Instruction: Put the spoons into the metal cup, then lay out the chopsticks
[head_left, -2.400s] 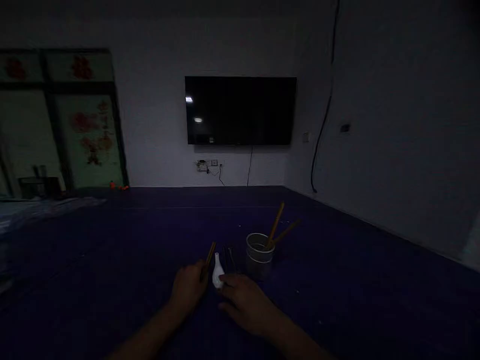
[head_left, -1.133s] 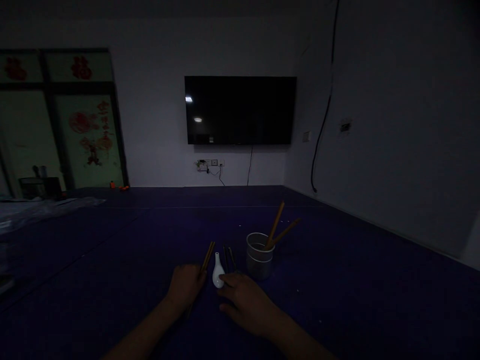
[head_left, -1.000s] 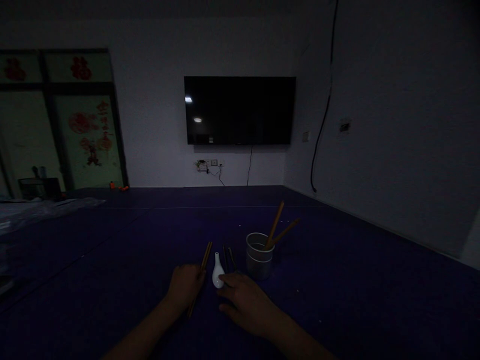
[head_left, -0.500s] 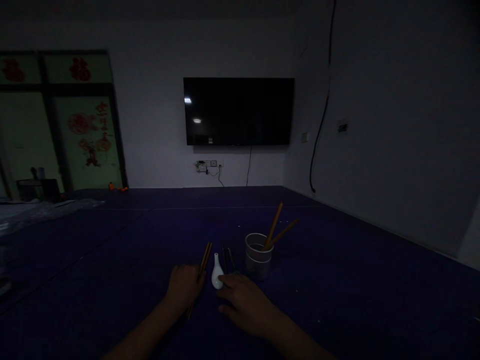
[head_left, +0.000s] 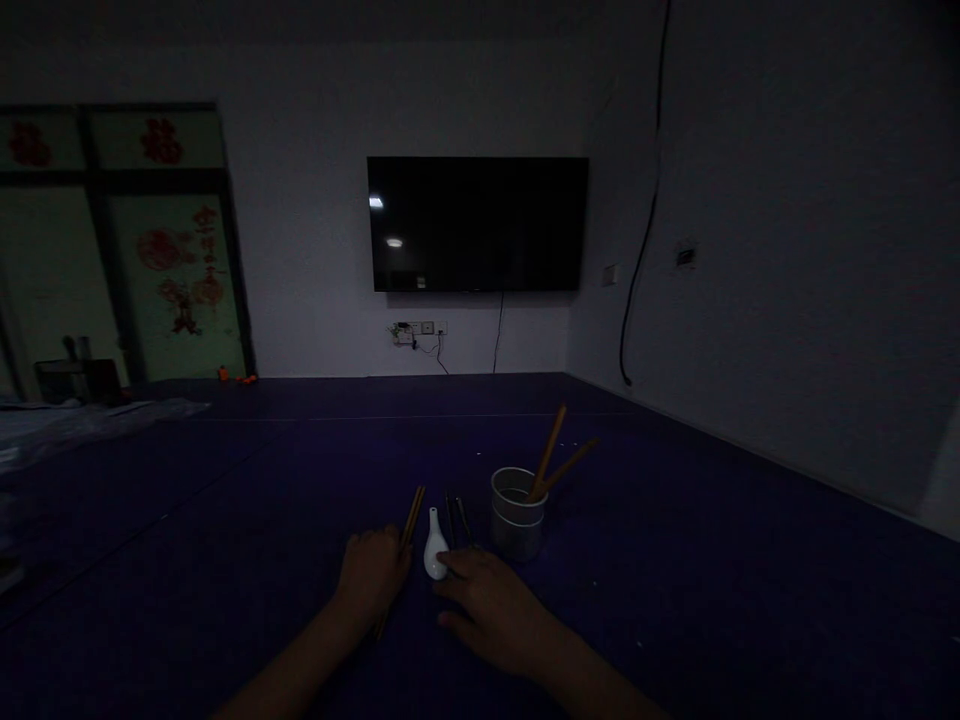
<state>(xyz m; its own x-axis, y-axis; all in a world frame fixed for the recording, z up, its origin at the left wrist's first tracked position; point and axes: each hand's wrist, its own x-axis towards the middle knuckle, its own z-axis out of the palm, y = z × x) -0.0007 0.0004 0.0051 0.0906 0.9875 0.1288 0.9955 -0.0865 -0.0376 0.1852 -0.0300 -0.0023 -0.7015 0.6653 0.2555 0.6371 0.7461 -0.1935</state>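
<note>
A pair of wooden chopsticks (head_left: 413, 512) lies slantwise on the dark blue surface, and my left hand (head_left: 373, 570) is closed over their middle. To the right of them is a white ceramic spoon (head_left: 434, 549), handle pointing away from me. My right hand (head_left: 491, 605) is open beside it, fingers apart, with a fingertip at the spoon's bowl. Past that hand, two thin dark utensils (head_left: 463, 520) lie side by side, their near ends hidden by my fingers. Behind my right hand stands a round metal cup (head_left: 517, 522) with two wooden sticks (head_left: 551, 450) leaning out of it.
The dark blue surface (head_left: 337, 440) runs back to the wall. Crumpled clear plastic (head_left: 97, 425) lies at the far left, with small orange objects (head_left: 244, 379) near the wall. A television (head_left: 480, 225) hangs there, and a black cable (head_left: 645, 240) dangles on the right wall.
</note>
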